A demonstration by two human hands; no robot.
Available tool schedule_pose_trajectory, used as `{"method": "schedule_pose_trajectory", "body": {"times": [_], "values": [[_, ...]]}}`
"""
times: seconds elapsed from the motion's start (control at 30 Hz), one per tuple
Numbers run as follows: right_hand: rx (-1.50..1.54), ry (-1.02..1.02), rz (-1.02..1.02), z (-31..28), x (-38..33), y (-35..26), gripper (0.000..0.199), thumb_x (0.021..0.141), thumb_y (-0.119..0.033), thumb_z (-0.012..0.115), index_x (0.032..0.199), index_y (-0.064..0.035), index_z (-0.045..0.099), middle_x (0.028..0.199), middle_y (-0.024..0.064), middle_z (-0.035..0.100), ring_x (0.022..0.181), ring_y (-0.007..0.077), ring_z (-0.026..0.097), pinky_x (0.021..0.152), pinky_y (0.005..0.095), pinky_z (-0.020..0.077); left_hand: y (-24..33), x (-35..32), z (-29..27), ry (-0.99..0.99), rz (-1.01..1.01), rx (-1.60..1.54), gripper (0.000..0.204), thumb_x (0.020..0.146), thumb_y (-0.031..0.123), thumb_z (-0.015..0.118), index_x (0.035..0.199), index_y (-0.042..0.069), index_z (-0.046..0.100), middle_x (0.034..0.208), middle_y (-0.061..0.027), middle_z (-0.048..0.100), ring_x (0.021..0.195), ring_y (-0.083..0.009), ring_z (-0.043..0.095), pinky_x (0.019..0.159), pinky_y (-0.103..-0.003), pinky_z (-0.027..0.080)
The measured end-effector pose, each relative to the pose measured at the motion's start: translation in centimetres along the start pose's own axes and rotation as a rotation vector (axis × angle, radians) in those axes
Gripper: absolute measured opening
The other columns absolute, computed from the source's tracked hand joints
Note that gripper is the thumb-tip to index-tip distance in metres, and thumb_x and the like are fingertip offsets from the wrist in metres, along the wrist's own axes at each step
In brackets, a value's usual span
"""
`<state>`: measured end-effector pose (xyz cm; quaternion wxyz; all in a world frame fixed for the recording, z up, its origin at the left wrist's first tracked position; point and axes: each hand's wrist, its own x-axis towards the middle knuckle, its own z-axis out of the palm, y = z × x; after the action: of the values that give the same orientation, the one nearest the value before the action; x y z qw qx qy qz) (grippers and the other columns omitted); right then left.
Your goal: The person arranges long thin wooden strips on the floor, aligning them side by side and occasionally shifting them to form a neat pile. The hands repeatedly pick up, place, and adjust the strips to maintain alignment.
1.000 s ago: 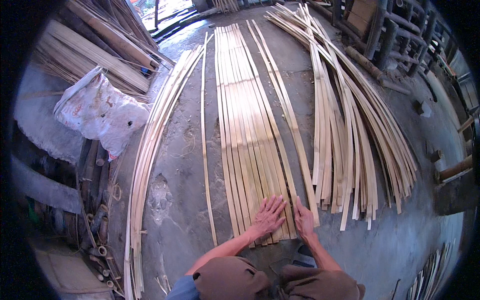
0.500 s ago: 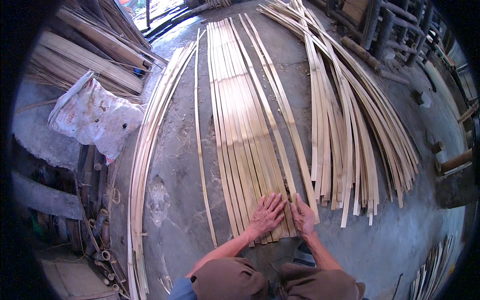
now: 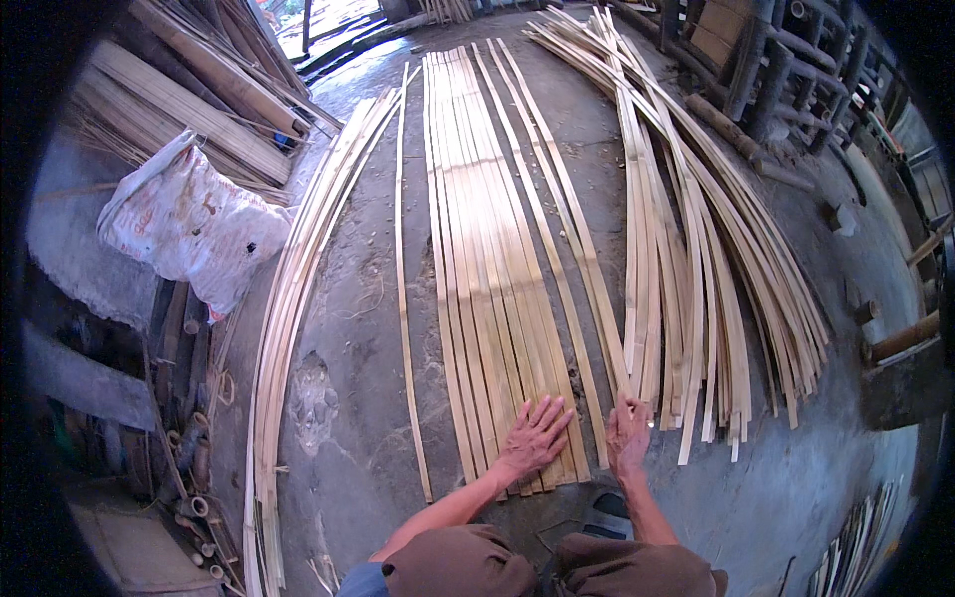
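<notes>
A grey concrete floor (image 3: 378, 298) fills the frame, strewn with split bamboo. My left hand (image 3: 535, 438) lies flat, fingers spread, pressing on the near end of a neat row of bamboo strips (image 3: 487, 259) that runs from lower centre up to the top. My right hand (image 3: 628, 435) rests open, palm down, just to the right, on the end of a single slat (image 3: 562, 219) lying beside the row; neither hand grips anything. A loose pile of strips (image 3: 696, 249) fans out at right, another bundle (image 3: 298, 298) curves along the left, and a white plastic sack (image 3: 189, 224) sits at upper left.
</notes>
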<state>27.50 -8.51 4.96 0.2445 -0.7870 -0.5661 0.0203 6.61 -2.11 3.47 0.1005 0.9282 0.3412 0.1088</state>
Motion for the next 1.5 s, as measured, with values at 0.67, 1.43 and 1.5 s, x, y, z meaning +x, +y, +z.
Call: {"method": "schedule_pose_trajectory", "body": {"times": [0.67, 1.43, 1.5], "values": [[0.308, -0.161, 0.349, -2.2, 1.7, 0.1, 0.043, 0.095, -0.031, 0.060, 0.132, -0.0101, 0.055, 0.100, 0.0254, 0.070, 0.093, 0.0461, 0.067, 0.080, 0.0532, 0.0528, -0.2, -0.2, 0.6, 0.030, 0.004, -0.013, 0.056, 0.098, 0.041, 0.052, 0.148, 0.018, 0.047, 0.157, -0.0084, 0.039, 0.147, -0.0271, 0.033, 0.121, -0.051, 0.015], [0.242, -0.091, 0.127, -1.5, -0.2, 1.4, 0.035, 0.093, -0.011, 0.058, 0.126, 0.0017, 0.057, 0.117, 0.0229, 0.053, 0.110, 0.0411, 0.055, 0.096, 0.0462, 0.0456, -16.8, -8.7, -4.1, 0.320, -1.090, -0.033, 0.063, 0.087, 0.020, 0.066, 0.142, 0.000, 0.043, 0.120, -0.0226, 0.058, 0.107, -0.0429, 0.059, 0.092, -0.051, 0.047], [0.263, -0.085, 0.135, -1.8, -0.2, 1.1, 0.035, 0.093, -0.010, 0.057, 0.126, 0.0018, 0.057, 0.117, 0.0225, 0.053, 0.109, 0.0408, 0.055, 0.096, 0.0457, 0.0457, -17.1, -8.6, -3.4, 0.406, -1.100, -0.028, 0.053, 0.088, 0.018, 0.063, 0.135, -0.001, 0.050, 0.115, -0.0239, 0.060, 0.102, -0.0437, 0.061, 0.087, -0.050, 0.049]]}}
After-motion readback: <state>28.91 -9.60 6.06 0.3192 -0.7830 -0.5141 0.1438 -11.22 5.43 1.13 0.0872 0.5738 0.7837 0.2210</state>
